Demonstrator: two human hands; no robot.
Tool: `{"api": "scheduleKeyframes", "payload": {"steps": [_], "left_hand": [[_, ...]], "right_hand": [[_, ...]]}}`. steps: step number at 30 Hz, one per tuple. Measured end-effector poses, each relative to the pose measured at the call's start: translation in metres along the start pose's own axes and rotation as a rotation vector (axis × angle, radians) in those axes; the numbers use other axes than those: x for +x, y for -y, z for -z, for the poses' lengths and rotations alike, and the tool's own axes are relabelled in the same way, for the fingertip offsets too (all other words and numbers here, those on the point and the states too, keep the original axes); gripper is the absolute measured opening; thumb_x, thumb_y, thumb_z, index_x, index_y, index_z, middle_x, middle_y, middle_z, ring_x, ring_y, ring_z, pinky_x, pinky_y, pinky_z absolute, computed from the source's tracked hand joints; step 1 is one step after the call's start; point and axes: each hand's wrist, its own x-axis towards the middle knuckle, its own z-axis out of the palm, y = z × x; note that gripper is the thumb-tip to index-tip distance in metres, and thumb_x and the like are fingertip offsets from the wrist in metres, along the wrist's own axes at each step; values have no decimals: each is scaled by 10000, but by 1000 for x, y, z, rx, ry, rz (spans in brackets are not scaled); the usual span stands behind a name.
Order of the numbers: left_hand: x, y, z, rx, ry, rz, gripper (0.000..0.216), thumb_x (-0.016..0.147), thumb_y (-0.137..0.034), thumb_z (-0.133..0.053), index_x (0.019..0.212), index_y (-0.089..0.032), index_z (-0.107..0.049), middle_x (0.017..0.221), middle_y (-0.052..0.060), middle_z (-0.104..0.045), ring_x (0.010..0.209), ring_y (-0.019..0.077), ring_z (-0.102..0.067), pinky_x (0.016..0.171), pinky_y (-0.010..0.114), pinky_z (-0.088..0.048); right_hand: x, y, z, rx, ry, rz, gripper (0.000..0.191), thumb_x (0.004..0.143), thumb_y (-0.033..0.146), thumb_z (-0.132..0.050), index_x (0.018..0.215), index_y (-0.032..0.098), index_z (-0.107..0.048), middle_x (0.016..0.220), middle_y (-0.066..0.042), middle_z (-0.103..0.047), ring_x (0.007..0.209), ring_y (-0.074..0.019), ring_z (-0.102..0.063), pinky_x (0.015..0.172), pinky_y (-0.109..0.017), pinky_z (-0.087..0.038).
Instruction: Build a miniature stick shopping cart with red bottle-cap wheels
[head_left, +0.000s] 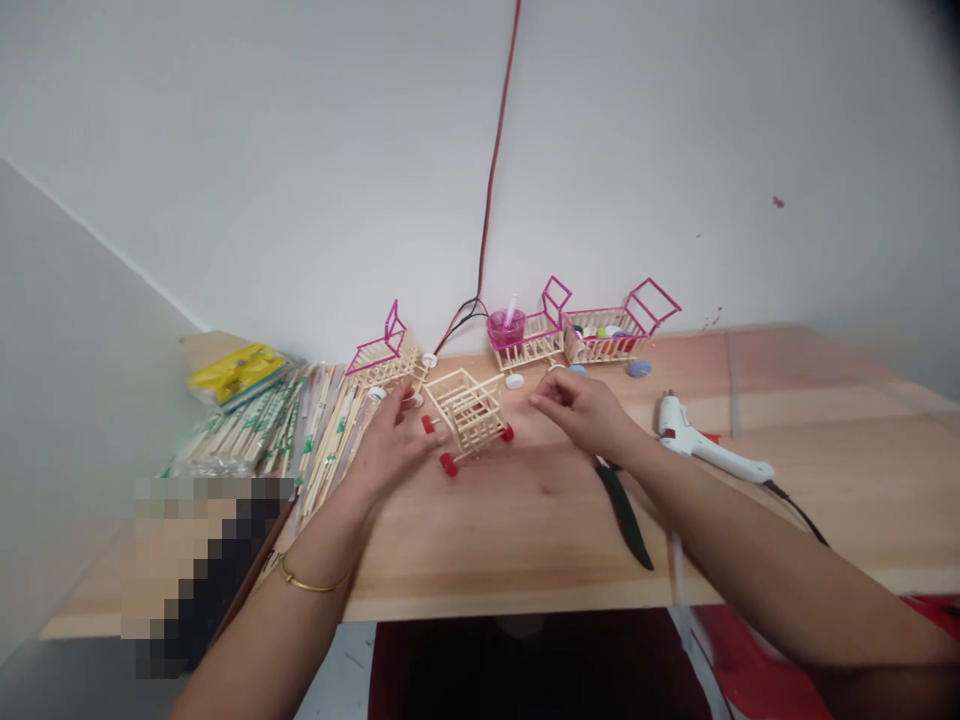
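Note:
A small cart of pale wooden sticks (478, 418) with red wheels stands on the table between my hands. Just to its left is my left hand (391, 440), fingers apart, the thumb close to the cart's side; whether it touches the cart I cannot tell. To the cart's right, my right hand (581, 408) hovers over the table with thumb and fingertips pinched together; anything between them is too small or hidden. Behind my left hand sits a stick cart with a magenta rim (382, 362).
Two more magenta-trimmed carts (541, 348) stand by the wall, a pink cup (506, 328) at one. A white glue gun (709, 445) and a dark-handled tool (626, 515) lie right. Bundled sticks (247, 430) and a yellow packet (238, 375) lie left. A cable (491, 170) hangs behind.

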Motion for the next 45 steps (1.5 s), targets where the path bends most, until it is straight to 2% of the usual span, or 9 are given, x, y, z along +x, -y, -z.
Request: {"api": "scheduleKeyframes", "payload": {"steps": [6, 12, 18, 21, 23, 30, 36, 41, 45], "left_hand": [[1, 2, 0, -33, -174, -87, 620, 728, -425, -756, 1270, -213, -543, 1216, 101, -605, 1114, 243, -592, 1004, 431, -446], [0, -2, 0, -33, -181, -124, 507, 785, -426, -697, 1215, -190, -570, 1184, 105, -612, 1075, 234, -602, 981, 430, -460], [0, -1, -1, -65, -87, -1, 753, 708, -400, -763, 1366, -219, -446, 1306, 123, -542, 1181, 256, -543, 1025, 442, -424], [2, 5, -3, -144, -34, 50, 770, 721, -394, -745, 1393, -210, -416, 1305, 130, -529, 1214, 256, -526, 1048, 441, -405], [3, 10, -4, -182, -11, 84, 781, 716, -372, -746, 1401, -206, -409, 1299, 135, -528, 1227, 261, -519, 1052, 443, -400], [5, 17, -6, -197, 54, 146, 788, 665, -334, -792, 1367, -208, -455, 1263, 135, -556, 1154, 261, -557, 997, 443, -436], [4, 16, -6, -212, 77, 138, 758, 679, -303, -776, 1357, -196, -454, 1257, 142, -553, 1099, 236, -583, 945, 414, -472], [5, 20, -7, -193, 75, 119, 713, 695, -291, -748, 1339, -178, -463, 1228, 136, -558, 1091, 229, -582, 943, 412, -474], [7, 23, -9, -187, 86, 113, 712, 688, -290, -750, 1326, -152, -464, 1210, 147, -569, 1045, 225, -598, 938, 424, -477]], "right_hand": [[-1, -2, 4, 47, -53, -19, 192, 892, 374, -541, 814, 199, -536, 646, 30, -507, 572, -118, -447, 558, -252, -344], [-2, 1, 11, 3, -146, 29, 223, 942, 374, -476, 954, 193, -606, 619, 39, -452, 555, -122, -408, 554, -258, -328], [-3, 2, 22, 60, -321, 39, 270, 932, 412, -501, 908, 181, -638, 633, 21, -503, 555, -121, -445, 543, -254, -341], [-3, 0, 24, 87, -362, 16, 282, 923, 434, -511, 850, 185, -623, 617, 23, -501, 549, -119, -447, 539, -248, -348], [-2, -2, 23, 54, -300, 6, 281, 912, 431, -521, 815, 186, -617, 614, 20, -509, 557, -123, -458, 545, -249, -354], [-1, 0, 9, -97, 76, 2, 233, 871, 383, -548, 810, 180, -643, 608, 14, -547, 560, -128, -470, 543, -251, -341], [2, 16, 2, -147, 312, -9, 171, 823, 289, -569, 909, 167, -651, 679, -7, -610, 611, -144, -539, 573, -254, -375], [5, 20, -13, -212, 412, -74, 236, 780, 217, -604, 1011, 167, -606, 727, -20, -667, 643, -160, -590, 594, -252, -386], [5, 17, -26, -217, 435, -91, 222, 759, 243, -646, 963, 172, -594, 760, -33, -681, 660, -167, -603, 577, -245, -382]]}}
